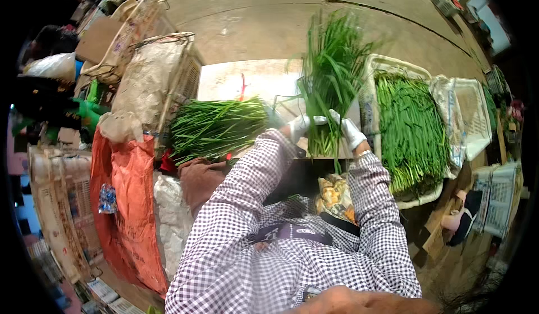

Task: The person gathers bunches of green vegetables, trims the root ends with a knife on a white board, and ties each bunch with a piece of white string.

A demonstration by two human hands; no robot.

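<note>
Concrete floor fills the upper frame; my white-gloved left hand (299,125) and right hand (349,131) both clench the upright bundle of long green chives (330,72) mid-frame, leaves pointing up from my grip.

Bare concrete floor (264,16) with seams, daylit. White plastic crates (474,112) at right. Orange sack (132,201) and wire baskets (140,27) at left.

head: worn fisheye; looks steeply down from above; close over hands (325,127); rim bends edges

Open board (236,81) between chive-filled crates (412,128)
</note>
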